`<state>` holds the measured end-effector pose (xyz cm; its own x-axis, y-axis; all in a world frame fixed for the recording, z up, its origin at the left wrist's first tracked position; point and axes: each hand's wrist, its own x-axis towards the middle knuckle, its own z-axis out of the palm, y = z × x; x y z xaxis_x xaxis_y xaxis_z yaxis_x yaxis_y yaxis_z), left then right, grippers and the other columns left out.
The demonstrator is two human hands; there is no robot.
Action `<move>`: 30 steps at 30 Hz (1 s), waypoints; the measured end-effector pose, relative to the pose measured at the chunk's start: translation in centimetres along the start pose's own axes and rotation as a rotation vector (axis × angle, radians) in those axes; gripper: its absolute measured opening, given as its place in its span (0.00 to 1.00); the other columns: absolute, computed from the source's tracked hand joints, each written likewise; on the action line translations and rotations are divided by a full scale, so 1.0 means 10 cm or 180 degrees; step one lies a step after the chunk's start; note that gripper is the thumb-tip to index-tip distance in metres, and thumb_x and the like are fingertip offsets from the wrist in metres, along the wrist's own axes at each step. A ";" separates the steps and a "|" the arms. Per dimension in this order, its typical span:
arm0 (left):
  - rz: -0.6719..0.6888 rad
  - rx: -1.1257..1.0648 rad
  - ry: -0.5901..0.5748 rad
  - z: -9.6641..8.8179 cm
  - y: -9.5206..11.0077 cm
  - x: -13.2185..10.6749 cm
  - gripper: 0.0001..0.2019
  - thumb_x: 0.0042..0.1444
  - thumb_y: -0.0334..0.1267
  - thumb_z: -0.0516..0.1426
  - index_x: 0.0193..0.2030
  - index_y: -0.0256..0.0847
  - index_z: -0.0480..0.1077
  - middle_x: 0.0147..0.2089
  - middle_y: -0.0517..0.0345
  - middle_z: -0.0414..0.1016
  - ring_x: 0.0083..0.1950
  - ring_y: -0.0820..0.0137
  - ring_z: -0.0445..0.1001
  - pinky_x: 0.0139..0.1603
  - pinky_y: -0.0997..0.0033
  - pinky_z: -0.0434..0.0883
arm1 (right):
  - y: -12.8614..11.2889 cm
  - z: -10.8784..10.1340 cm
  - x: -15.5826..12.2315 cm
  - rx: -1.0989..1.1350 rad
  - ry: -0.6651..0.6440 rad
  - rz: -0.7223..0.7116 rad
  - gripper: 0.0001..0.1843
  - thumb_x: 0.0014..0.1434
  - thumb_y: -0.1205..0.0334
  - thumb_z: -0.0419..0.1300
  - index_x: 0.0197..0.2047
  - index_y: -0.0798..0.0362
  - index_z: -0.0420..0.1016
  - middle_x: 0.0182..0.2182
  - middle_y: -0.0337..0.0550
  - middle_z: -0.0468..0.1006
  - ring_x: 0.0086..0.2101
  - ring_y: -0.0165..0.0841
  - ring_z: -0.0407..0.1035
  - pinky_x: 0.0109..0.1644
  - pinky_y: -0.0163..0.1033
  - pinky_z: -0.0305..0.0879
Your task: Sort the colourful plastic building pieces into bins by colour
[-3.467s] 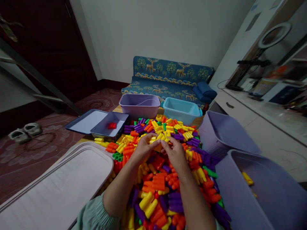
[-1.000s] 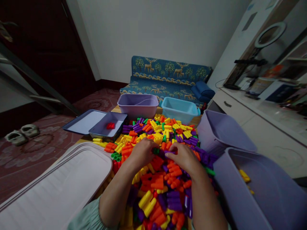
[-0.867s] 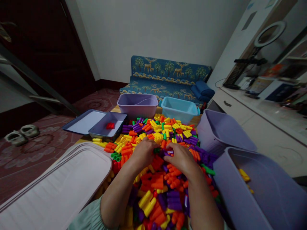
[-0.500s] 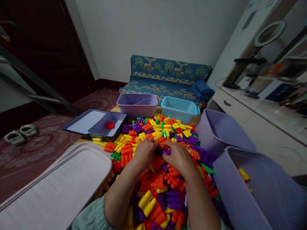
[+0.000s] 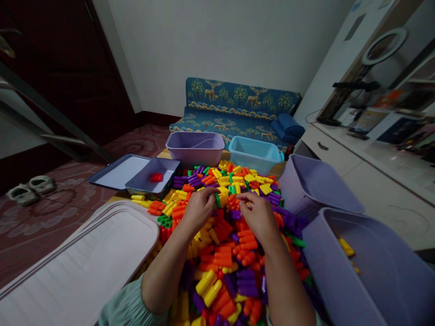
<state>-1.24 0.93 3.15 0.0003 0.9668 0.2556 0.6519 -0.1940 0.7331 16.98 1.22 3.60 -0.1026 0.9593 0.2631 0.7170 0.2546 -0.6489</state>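
Observation:
A heap of plastic building pieces in orange, yellow, purple, green and red covers the middle of the table. My left hand (image 5: 200, 209) is over the far part of the heap, its fingers closed on a green plastic piece (image 5: 218, 199) just under the fingertips. Opposite it, my right hand (image 5: 257, 214) has its index finger stretched toward the left hand, with a gap to the thumb below. Nothing shows clearly between them. Orange pieces (image 5: 232, 202) lie between the two hands. Nearer to me, below the wrists, are yellow pieces (image 5: 208, 287) and a purple piece (image 5: 246, 283).
Behind the heap stand a purple bin (image 5: 195, 156) and a light blue bin (image 5: 256, 156). Two lilac bins (image 5: 288, 185) (image 5: 319, 244) line the right side; the nearer contains yellow pieces. At left are an open tin (image 5: 149, 185) holding a red piece and stacked white lids (image 5: 88, 262).
Both hands have lifted slightly and moved apart, the left toward the left and the right toward the right. A green piece now shows at the left fingertips.

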 end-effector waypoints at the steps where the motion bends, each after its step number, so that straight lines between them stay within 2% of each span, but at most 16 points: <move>1: -0.0057 -0.0055 -0.0010 -0.01 0.00 0.00 0.18 0.59 0.33 0.46 0.45 0.36 0.77 0.29 0.57 0.76 0.28 0.72 0.70 0.30 0.75 0.61 | 0.00 0.00 -0.01 0.0014 -0.0062 -0.0024 0.15 0.57 0.67 0.52 0.42 0.51 0.79 0.38 0.43 0.81 0.33 0.33 0.74 0.39 0.37 0.68; 3: -0.0098 -0.0056 -0.0081 -0.03 0.01 0.01 0.17 0.60 0.34 0.47 0.41 0.36 0.78 0.26 0.58 0.74 0.27 0.73 0.68 0.29 0.75 0.58 | -0.01 0.01 -0.04 -0.0150 -0.0334 -0.0117 0.15 0.54 0.67 0.56 0.44 0.49 0.79 0.41 0.42 0.80 0.34 0.33 0.74 0.40 0.37 0.68; 6: -0.0051 0.0052 -0.0238 -0.03 0.01 0.01 0.17 0.60 0.37 0.48 0.37 0.35 0.78 0.26 0.58 0.73 0.27 0.72 0.67 0.28 0.75 0.56 | -0.06 0.02 -0.10 -0.0775 -0.0761 -0.0261 0.21 0.50 0.67 0.60 0.48 0.45 0.78 0.45 0.41 0.79 0.40 0.38 0.74 0.44 0.40 0.68; 8: -0.0003 0.0144 -0.0312 -0.02 0.01 0.01 0.17 0.60 0.40 0.49 0.35 0.36 0.78 0.25 0.58 0.72 0.27 0.72 0.67 0.28 0.74 0.54 | -0.11 0.02 -0.13 -0.1194 -0.0909 -0.0297 0.24 0.50 0.68 0.60 0.51 0.43 0.77 0.47 0.42 0.78 0.43 0.41 0.74 0.45 0.42 0.67; 12: -0.0003 0.0219 -0.0361 0.00 0.01 0.00 0.16 0.60 0.42 0.50 0.36 0.36 0.77 0.25 0.58 0.72 0.26 0.73 0.65 0.27 0.73 0.52 | -0.21 0.02 -0.15 -0.1751 -0.1103 -0.0265 0.26 0.50 0.71 0.58 0.52 0.43 0.76 0.46 0.46 0.77 0.40 0.41 0.75 0.40 0.42 0.66; 17: -0.0016 0.0115 -0.0395 0.00 0.01 0.00 0.16 0.60 0.42 0.50 0.38 0.35 0.77 0.27 0.56 0.74 0.27 0.72 0.66 0.28 0.73 0.53 | -0.27 0.03 -0.14 -0.1900 -0.1131 -0.0161 0.21 0.51 0.71 0.56 0.47 0.44 0.77 0.43 0.45 0.76 0.41 0.41 0.74 0.41 0.41 0.65; 25: -0.0033 -0.0287 -0.0340 0.02 -0.02 0.01 0.17 0.59 0.44 0.52 0.40 0.34 0.77 0.27 0.56 0.73 0.28 0.71 0.67 0.28 0.74 0.56 | -0.31 0.03 -0.15 -0.1900 -0.1147 0.0024 0.20 0.53 0.69 0.56 0.48 0.46 0.78 0.42 0.47 0.78 0.43 0.42 0.74 0.43 0.42 0.65; 28: -0.0035 -0.0568 -0.0294 0.04 -0.06 0.02 0.18 0.58 0.45 0.53 0.42 0.34 0.77 0.28 0.56 0.73 0.29 0.71 0.68 0.29 0.74 0.59 | -0.29 0.04 -0.14 -0.1729 -0.0969 0.0039 0.18 0.52 0.65 0.58 0.46 0.47 0.78 0.40 0.48 0.79 0.42 0.42 0.74 0.43 0.42 0.65; 30: -0.0081 -0.0823 -0.0282 0.06 -0.10 0.03 0.18 0.58 0.46 0.54 0.43 0.34 0.77 0.27 0.56 0.73 0.28 0.71 0.67 0.29 0.75 0.60 | -0.25 0.04 -0.11 -0.1366 -0.0693 0.0083 0.16 0.52 0.63 0.58 0.45 0.47 0.79 0.38 0.46 0.80 0.40 0.41 0.74 0.42 0.42 0.66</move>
<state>-1.46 1.49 2.14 0.0601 0.9805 0.1873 0.4373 -0.1946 0.8780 15.00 -0.48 4.67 -0.1900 0.9796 0.0653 0.9364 0.2008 -0.2880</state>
